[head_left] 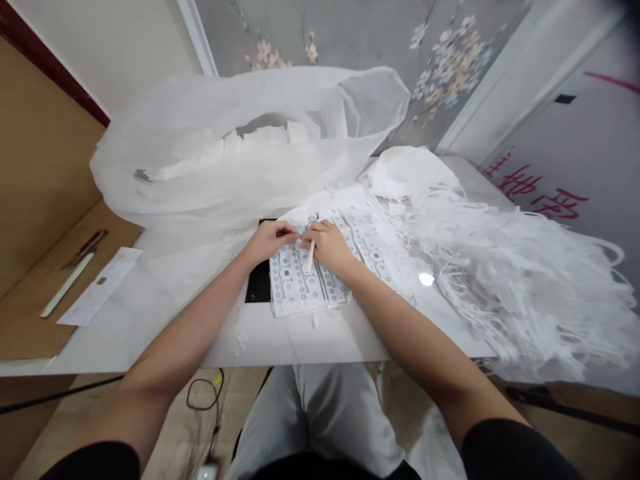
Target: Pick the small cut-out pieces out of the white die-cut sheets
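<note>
Our right hand [327, 245] grips a slim white stick [311, 257], its length running toward us; our left hand [267, 240] pinches the flat punched sheet [293, 290].

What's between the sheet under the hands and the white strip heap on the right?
Head view: more punched white sheets, overlapping, lie between the sheet and the strip heap, plus a bare patch of tabletop.

grey floral wallpaper [350, 40] behind a white table [280, 340], tan floor [170, 433] below.
</note>
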Tool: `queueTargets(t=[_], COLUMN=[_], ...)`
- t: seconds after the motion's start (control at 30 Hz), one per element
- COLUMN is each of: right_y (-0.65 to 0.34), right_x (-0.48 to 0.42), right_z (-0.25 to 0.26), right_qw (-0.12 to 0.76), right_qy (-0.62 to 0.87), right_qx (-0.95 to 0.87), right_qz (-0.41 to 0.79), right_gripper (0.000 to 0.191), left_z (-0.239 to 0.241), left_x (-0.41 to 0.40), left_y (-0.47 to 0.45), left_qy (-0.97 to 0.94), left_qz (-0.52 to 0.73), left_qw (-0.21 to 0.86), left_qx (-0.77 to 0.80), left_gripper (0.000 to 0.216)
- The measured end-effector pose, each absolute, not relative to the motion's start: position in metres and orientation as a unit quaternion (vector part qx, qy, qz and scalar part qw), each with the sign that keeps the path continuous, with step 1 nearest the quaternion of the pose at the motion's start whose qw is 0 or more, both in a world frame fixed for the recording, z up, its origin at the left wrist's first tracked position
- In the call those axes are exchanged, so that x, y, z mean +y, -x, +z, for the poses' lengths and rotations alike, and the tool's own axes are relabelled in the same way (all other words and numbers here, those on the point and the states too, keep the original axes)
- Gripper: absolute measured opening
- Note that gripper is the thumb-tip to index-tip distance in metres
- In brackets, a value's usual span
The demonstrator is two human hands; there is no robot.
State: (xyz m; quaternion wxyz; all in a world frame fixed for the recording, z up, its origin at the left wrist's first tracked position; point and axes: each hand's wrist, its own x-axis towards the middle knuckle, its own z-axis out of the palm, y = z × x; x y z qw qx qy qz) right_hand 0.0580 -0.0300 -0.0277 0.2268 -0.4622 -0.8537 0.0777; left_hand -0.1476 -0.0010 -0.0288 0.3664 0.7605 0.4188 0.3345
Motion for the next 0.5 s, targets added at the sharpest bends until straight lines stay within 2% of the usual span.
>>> queueTargets(t=[0.13,0.5], right_y=[-0.0567,-0.0581], right_x=[-0.0312,-0.0321], right_z=[-0.0286,-0.0298], right_qw=[0.205,0.193], right_qy=[0.458,0.437], right_qx=[-0.864,-0.878], right_qz=[0.041,-0.004], right_gripper=[0.023,0.031], left_z=[-0.0268,-0.0199], left_x=[-0.0037,-0.0074], left_y=[0.1460,0.1503], left_qy=[-0.771,-0.898], left_qz=[0.327,0.228], left_qw=[0.339,0.111], left_qx=[0.428,0.359], left_gripper=[0.023,0.022])
